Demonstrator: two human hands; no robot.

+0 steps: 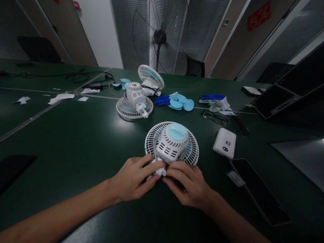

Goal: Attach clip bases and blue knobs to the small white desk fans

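Observation:
A small white electric fan (pixel 170 143) with a pale blue rear cap lies face down on its round grille, close in front of me. My left hand (pixel 140 175) is closed around a white plastic piece (pixel 160 171) at the near side of the fan's motor housing. From the other side my right hand (pixel 188 184) pinches at the same piece, its fingertips close to those of the left. Fingers cover most of the piece, so its exact shape and joint are hidden. A thin cord runs along the housing's left side.
Beyond it are a second face-down fan (pixel 135 96), a third fan (pixel 151 79), light blue blades (pixel 181 102) and blue-white gloves (pixel 217 103). To the right lie glasses (pixel 215 117), a white power bank (pixel 225 143) and a phone (pixel 260 192). Paper scraps (pixel 60 98) lie left.

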